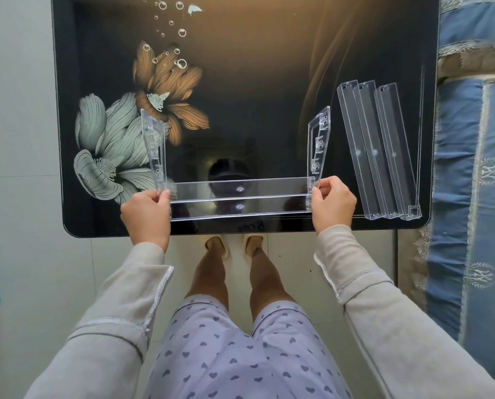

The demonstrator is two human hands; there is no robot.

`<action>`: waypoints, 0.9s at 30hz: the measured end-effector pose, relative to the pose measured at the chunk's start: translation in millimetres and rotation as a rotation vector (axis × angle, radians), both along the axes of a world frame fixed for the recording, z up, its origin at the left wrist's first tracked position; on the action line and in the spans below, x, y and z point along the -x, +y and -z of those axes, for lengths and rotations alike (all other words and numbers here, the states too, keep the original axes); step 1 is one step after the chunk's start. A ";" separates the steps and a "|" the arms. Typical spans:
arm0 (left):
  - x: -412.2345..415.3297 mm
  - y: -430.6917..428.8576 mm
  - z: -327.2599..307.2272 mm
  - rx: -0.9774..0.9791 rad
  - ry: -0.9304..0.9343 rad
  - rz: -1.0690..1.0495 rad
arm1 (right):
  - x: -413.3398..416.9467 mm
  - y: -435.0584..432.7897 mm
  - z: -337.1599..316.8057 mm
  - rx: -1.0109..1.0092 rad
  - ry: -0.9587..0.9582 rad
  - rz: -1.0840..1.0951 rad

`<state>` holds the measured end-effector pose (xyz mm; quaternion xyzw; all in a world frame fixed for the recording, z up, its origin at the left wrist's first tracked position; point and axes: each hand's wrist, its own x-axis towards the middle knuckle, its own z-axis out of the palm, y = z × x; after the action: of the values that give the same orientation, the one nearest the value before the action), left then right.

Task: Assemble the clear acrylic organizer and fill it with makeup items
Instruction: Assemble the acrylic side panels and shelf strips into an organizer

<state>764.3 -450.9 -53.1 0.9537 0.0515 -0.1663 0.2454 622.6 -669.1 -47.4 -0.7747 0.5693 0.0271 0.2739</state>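
Left hand (pixel 145 210) grip pinches the foot of the left side panel (pixel 154 151) and right hand (pixel 332 205) grip pinches the foot of the right side panel (pixel 318 145), with the bottom tray (pixel 240 187) spanning between them at the table's (pixel 254 90) near edge. Risk: an uneven squeeze could pop a tab loose or slide the frame off that edge. Three spare trays (pixel 378 151) lie farther along the right edge, apart from both grips.

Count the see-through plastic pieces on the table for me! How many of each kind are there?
side panels: 2
fitted tray between them: 1
loose trays: 3
Total: 6
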 end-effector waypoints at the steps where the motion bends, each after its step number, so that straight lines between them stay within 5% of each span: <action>1: -2.6 -0.6 0.0 -0.012 0.022 -0.001 | -3.0 -2.1 -1.3 -0.004 0.082 -0.039; 7: -6.3 -9.0 -5.4 -0.095 0.077 0.037 | -18.0 -5.9 -7.7 -0.007 0.351 -0.193; 17: -2.9 -2.3 -6.4 -0.035 0.065 0.036 | 19.0 -28.8 -12.9 -0.100 -0.111 -0.029; 27: -3.9 -0.7 -2.9 -0.011 0.036 0.081 | -12.2 -89.5 -3.5 0.150 0.282 -0.160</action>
<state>768.2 -451.6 -50.2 0.9532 0.0181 -0.1929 0.2321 634.8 -758.6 -43.9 -0.8242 0.5392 0.1146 0.1298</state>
